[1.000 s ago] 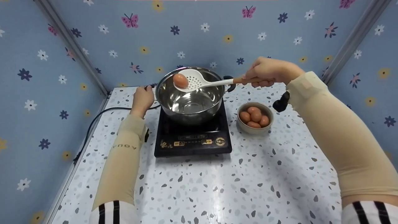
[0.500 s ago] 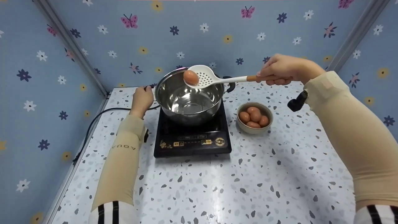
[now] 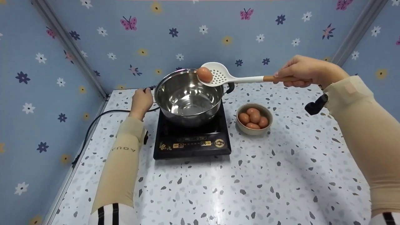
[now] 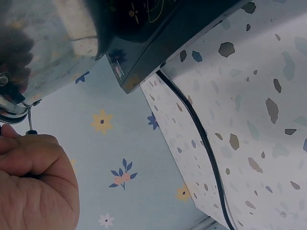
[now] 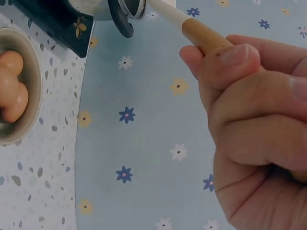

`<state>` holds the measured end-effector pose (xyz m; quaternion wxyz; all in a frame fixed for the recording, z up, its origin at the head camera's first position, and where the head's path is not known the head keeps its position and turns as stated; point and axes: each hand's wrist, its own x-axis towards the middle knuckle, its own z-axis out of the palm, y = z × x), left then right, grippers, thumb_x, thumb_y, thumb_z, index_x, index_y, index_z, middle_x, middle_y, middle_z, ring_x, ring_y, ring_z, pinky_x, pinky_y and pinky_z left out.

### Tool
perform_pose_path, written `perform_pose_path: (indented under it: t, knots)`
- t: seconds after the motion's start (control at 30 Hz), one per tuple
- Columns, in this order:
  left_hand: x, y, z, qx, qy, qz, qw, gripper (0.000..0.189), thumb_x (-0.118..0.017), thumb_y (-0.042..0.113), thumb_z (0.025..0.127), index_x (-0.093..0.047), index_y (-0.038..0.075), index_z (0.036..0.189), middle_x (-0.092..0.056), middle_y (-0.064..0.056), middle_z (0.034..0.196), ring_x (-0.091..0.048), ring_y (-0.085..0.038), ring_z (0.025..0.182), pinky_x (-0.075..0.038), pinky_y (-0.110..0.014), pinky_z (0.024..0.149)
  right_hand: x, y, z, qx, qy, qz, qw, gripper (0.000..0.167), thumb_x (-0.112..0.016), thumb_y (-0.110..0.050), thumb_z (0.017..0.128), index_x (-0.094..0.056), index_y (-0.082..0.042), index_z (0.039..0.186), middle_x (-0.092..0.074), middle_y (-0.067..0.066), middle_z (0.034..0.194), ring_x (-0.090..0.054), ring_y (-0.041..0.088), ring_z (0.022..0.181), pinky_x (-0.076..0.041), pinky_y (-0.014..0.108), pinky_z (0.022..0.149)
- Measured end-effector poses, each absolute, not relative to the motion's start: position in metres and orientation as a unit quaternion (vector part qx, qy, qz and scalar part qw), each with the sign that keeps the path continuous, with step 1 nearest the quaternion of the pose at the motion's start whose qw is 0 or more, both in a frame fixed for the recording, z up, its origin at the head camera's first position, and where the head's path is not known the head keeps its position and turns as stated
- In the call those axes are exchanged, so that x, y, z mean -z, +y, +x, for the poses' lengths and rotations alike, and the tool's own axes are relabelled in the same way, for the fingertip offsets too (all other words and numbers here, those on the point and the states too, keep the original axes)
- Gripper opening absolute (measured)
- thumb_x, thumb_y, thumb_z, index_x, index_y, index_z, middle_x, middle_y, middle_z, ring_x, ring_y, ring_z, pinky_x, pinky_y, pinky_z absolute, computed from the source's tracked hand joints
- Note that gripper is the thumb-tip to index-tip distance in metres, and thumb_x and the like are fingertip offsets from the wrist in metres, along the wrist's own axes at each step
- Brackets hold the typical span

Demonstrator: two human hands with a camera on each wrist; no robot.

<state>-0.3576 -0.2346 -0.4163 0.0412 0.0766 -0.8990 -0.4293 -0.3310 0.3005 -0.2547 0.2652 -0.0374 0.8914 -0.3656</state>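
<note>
My right hand (image 3: pixel 298 72) grips the wooden handle of a white slotted spoon (image 3: pixel 220 75). In its perforated bowl lies a brown egg (image 3: pixel 205 74), above the right rear rim of a steel pot (image 3: pixel 190 111). Fingers of my left hand (image 3: pixel 142 100) curl round the pot's left handle, mostly hidden by them; the left wrist view shows this hand (image 4: pixel 38 177) beside the pot wall. Beneath the pot is a black induction cooker (image 3: pixel 192 147). The pot's interior is shiny, with no egg visible in it.
A beige bowl (image 3: pixel 254 132) with several brown eggs (image 3: pixel 254 117) stands right of the cooker on the speckled tabletop (image 3: pixel 250 187). A black cord (image 3: pixel 93 125) runs left from the cooker. Flowered walls (image 3: pixel 187 28) close off the back and both sides.
My right hand has moved right, carrying the slotted spoon and its egg from over the pot's middle to its right rear rim. My left hand stays on the pot handle.
</note>
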Motion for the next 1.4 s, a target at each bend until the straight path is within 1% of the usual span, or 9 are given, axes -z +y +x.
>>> perform_pose_path:
  t: [0.1, 0.17, 0.4, 0.57, 0.73, 0.93, 1.17, 1.27, 1.4]
  knots:
    - [0.417, -0.236, -0.357, 0.429, -0.899, 0.069, 0.051, 0.035, -0.028, 0.03, 0.119, -0.042, 0.011, 0.092, -0.04, -0.008, 0.087, -0.041, -0.024, 0.078, -0.037, -0.04, 0.075, 0.256, 0.309, -0.33, 0.362, 0.893, -0.036, 0.265, 0.033, -0.061, -0.039, 0.112, -0.083, -0.015, 0.116, -0.063, -0.005, 0.066, -0.039, 0.006, 0.045, -0.034, 0.023, 0.044]
    - [0.417, -0.237, -0.358, 0.429, -0.899, 0.064, 0.053, 0.037, -0.028, 0.029, 0.119, -0.04, 0.013, 0.088, -0.038, -0.007, 0.084, -0.038, -0.023, 0.075, -0.036, -0.04, 0.074, 0.257, 0.316, -0.329, 0.36, 0.894, -0.036, 0.265, 0.032, -0.062, -0.04, 0.112, -0.084, -0.016, 0.115, -0.062, -0.006, 0.065, -0.039, 0.007, 0.044, -0.033, 0.024, 0.044]
    - [0.417, -0.235, -0.359, 0.431, -0.898, 0.066, 0.055, 0.037, -0.028, 0.029, 0.118, -0.038, 0.013, 0.087, -0.037, -0.006, 0.082, -0.037, -0.021, 0.073, -0.036, -0.04, 0.072, 0.255, 0.336, -0.324, 0.352, 0.898, -0.042, 0.261, 0.024, -0.066, -0.033, 0.11, -0.084, -0.017, 0.108, -0.055, -0.006, 0.062, -0.036, 0.007, 0.045, -0.033, 0.024, 0.043]
    - [0.417, -0.235, -0.359, 0.437, -0.896, 0.062, 0.057, 0.039, -0.029, 0.029, 0.119, -0.038, 0.013, 0.084, -0.036, -0.004, 0.077, -0.034, -0.019, 0.067, -0.035, -0.038, 0.068, 0.253, 0.351, -0.319, 0.355, 0.898, -0.032, 0.257, 0.025, -0.063, -0.03, 0.112, -0.083, -0.015, 0.109, -0.054, -0.005, 0.062, -0.036, 0.007, 0.046, -0.033, 0.024, 0.044]
    - [0.416, -0.235, -0.358, 0.439, -0.895, 0.056, 0.057, 0.037, -0.029, 0.029, 0.119, -0.039, 0.013, 0.086, -0.037, -0.005, 0.08, -0.036, -0.019, 0.069, -0.035, -0.039, 0.069, 0.252, 0.366, -0.314, 0.352, 0.901, -0.033, 0.25, 0.027, -0.062, -0.031, 0.112, -0.083, -0.014, 0.11, -0.055, -0.004, 0.062, -0.036, 0.007, 0.045, -0.034, 0.025, 0.043]
    - [0.416, -0.235, -0.357, 0.44, -0.895, 0.062, 0.047, 0.036, -0.028, 0.031, 0.119, -0.046, 0.011, 0.095, -0.041, -0.006, 0.087, -0.042, -0.021, 0.078, -0.038, -0.039, 0.074, 0.254, 0.384, -0.309, 0.359, 0.899, -0.022, 0.248, 0.028, -0.062, -0.032, 0.113, -0.085, -0.019, 0.105, -0.06, -0.005, 0.064, -0.036, 0.007, 0.044, -0.035, 0.023, 0.043]
    - [0.417, -0.236, -0.359, 0.433, -0.898, 0.059, 0.044, 0.035, -0.027, 0.028, 0.118, -0.038, 0.013, 0.089, -0.037, -0.007, 0.084, -0.037, -0.023, 0.074, -0.036, -0.04, 0.074, 0.262, 0.406, -0.303, 0.373, 0.893, -0.015, 0.251, 0.028, -0.059, -0.029, 0.114, -0.085, -0.028, 0.103, -0.068, -0.006, 0.071, -0.036, 0.007, 0.044, -0.036, 0.024, 0.043]
    - [0.417, -0.235, -0.358, 0.43, -0.9, 0.063, 0.043, 0.034, -0.027, 0.028, 0.118, -0.044, 0.01, 0.095, -0.039, -0.008, 0.088, -0.043, -0.025, 0.081, -0.039, -0.042, 0.078, 0.266, 0.413, -0.3, 0.368, 0.896, -0.017, 0.248, 0.03, -0.059, -0.031, 0.114, -0.085, -0.031, 0.1, -0.068, -0.006, 0.071, -0.038, 0.006, 0.044, -0.037, 0.022, 0.044]
    - [0.416, -0.235, -0.357, 0.432, -0.898, 0.066, 0.044, 0.034, -0.028, 0.028, 0.118, -0.049, 0.005, 0.105, -0.042, -0.009, 0.092, -0.046, -0.027, 0.087, -0.04, -0.044, 0.082, 0.273, 0.423, -0.297, 0.362, 0.9, -0.014, 0.243, 0.029, -0.059, -0.033, 0.114, -0.085, -0.03, 0.103, -0.065, -0.005, 0.07, -0.037, 0.006, 0.044, -0.036, 0.024, 0.043]
